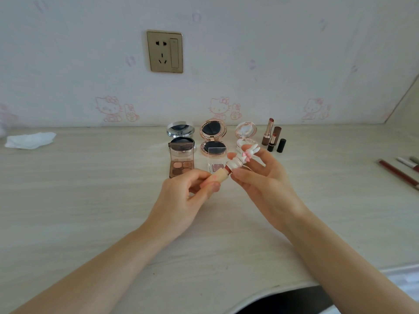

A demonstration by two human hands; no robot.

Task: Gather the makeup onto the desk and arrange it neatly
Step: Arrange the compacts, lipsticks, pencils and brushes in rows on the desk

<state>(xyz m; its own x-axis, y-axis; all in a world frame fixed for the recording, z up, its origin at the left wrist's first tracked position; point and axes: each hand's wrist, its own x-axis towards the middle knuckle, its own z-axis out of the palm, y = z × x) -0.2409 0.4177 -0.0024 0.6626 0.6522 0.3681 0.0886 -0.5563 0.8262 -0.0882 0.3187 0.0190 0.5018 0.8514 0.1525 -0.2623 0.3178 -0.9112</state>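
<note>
Above the middle of the desk (90, 200), my left hand (181, 200) pinches the beige base of a lipstick (218, 175). My right hand (260, 180) holds its white rabbit-shaped cap (240, 160), just off the reddish tip. Behind them stand three open compacts: a silver one (181, 134), a rose-gold one (213, 138) and a pale pink one (246, 132). An open brown eyeshadow palette (181, 160) and a small clear single eyeshadow (216, 159) lie in front. To the right stand uncapped lipsticks (269, 134) and a black cap (281, 145).
A crumpled white tissue (30, 139) lies at the far left of the desk. Several makeup pencils (399, 173) lie at the right edge. A wall socket (164, 51) sits above the compacts. The desk's front edge curves inward at the bottom right.
</note>
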